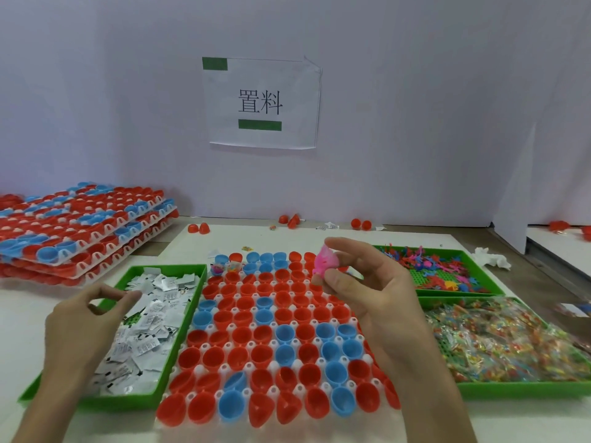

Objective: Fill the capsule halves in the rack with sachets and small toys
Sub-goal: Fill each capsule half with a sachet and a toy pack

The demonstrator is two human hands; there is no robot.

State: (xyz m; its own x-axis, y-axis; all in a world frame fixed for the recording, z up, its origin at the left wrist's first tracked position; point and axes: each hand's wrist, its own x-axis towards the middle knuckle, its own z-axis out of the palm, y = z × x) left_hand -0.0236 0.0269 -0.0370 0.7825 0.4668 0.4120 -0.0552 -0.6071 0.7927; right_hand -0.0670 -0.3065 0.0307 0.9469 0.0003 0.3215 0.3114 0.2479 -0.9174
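Observation:
A white rack (224,367) full of red and blue capsule halves (265,353) lies in front of me. Two halves at its far left corner hold small items. My right hand (361,292) hovers above the rack's far right part and pinches a small pink toy (326,262) between thumb and fingers. My left hand (86,318) hangs over the green tray of white sachets (150,327), thumb and forefinger nearly touching; I cannot make out anything between them.
A green tray of small coloured toys (438,266) sits at the right, with a green tray of colourful wrapped packets (505,340) nearer. Stacked racks of capsule halves (80,228) stand at the left. Loose red halves (200,228) lie by the wall.

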